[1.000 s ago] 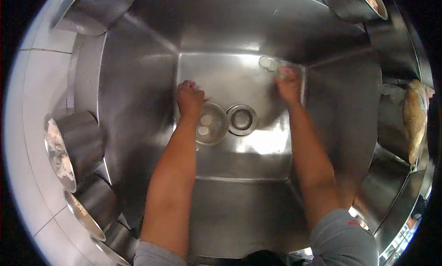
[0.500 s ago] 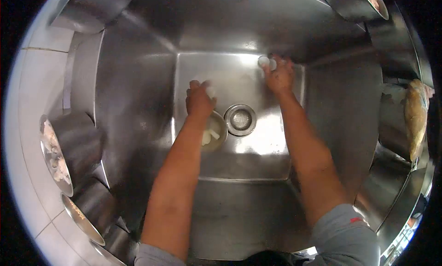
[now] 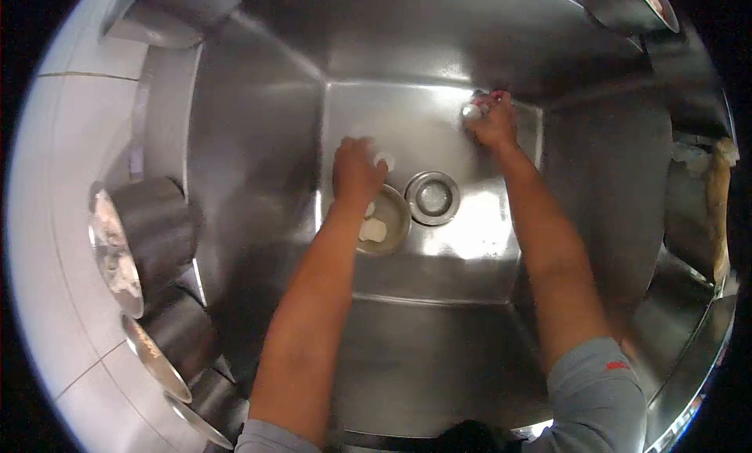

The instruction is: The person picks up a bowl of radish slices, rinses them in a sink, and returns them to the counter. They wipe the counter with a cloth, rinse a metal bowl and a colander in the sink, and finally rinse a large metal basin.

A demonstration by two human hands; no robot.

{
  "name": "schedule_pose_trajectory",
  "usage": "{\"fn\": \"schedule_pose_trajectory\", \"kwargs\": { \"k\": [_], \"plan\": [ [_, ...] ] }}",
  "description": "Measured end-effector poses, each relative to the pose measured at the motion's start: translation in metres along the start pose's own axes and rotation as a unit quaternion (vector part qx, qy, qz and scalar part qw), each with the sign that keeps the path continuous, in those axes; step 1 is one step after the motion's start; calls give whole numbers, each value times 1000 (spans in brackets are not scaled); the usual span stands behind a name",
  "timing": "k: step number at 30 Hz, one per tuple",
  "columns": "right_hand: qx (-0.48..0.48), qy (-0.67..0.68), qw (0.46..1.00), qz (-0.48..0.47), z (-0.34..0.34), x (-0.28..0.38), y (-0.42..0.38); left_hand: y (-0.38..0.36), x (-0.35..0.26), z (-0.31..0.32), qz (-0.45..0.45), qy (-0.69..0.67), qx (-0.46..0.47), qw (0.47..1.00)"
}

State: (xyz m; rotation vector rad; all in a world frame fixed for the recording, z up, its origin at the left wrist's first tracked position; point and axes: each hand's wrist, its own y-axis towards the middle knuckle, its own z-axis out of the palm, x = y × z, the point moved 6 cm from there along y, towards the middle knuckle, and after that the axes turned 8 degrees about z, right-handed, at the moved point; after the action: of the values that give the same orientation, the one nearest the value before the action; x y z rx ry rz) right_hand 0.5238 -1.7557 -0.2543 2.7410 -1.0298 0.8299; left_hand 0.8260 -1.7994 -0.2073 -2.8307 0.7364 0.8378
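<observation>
Inside a deep steel sink [image 3: 423,277], my left hand [image 3: 360,171] is over the upper left edge of a round bowl [image 3: 401,227]. A small white round piece [image 3: 384,161] is at its fingertips, gripped between thumb and fingers as far as the blur shows. White pieces [image 3: 374,230] lie in the bowl, partly hidden by my left wrist. At the sink's far right corner, my right hand [image 3: 493,124] is closed around a small whitish round piece [image 3: 471,111]. The drain [image 3: 433,198] lies between the hands, just right of the bowl.
Steel containers with pale food [image 3: 117,253] and orange-yellow bits [image 3: 153,351] stand along the left on white tiles [image 3: 74,147]. A long yellowish-brown item [image 3: 718,206] rests on containers at the right. Another container [image 3: 654,2] with pinkish food is at the upper right.
The view has shifted, so the sink appears farther right. My left hand's white piece shows more clearly beside the thumb. At my right hand, one pale round piece shows where two did.
</observation>
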Motion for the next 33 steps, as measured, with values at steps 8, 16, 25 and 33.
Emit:
{"fn": "schedule_pose_trajectory", "kwargs": {
  "k": [8, 16, 25, 33],
  "plan": [
    [28, 6, 999, 38, 7, -26, 3, -7, 2, 54, -35, 79, 103, 991],
    [21, -50, 998, 33, 4, -21, -3, -4, 8, 23, -32, 98, 66, 993],
    [232, 238, 942, 48, 23, 36, -98, -10, 3, 28, -77, 31, 104, 991],
    [-76, 60, 995, -14, 4, 34, -132, -62, 31, -14, -94, -111, 33, 989]
  ]
}}
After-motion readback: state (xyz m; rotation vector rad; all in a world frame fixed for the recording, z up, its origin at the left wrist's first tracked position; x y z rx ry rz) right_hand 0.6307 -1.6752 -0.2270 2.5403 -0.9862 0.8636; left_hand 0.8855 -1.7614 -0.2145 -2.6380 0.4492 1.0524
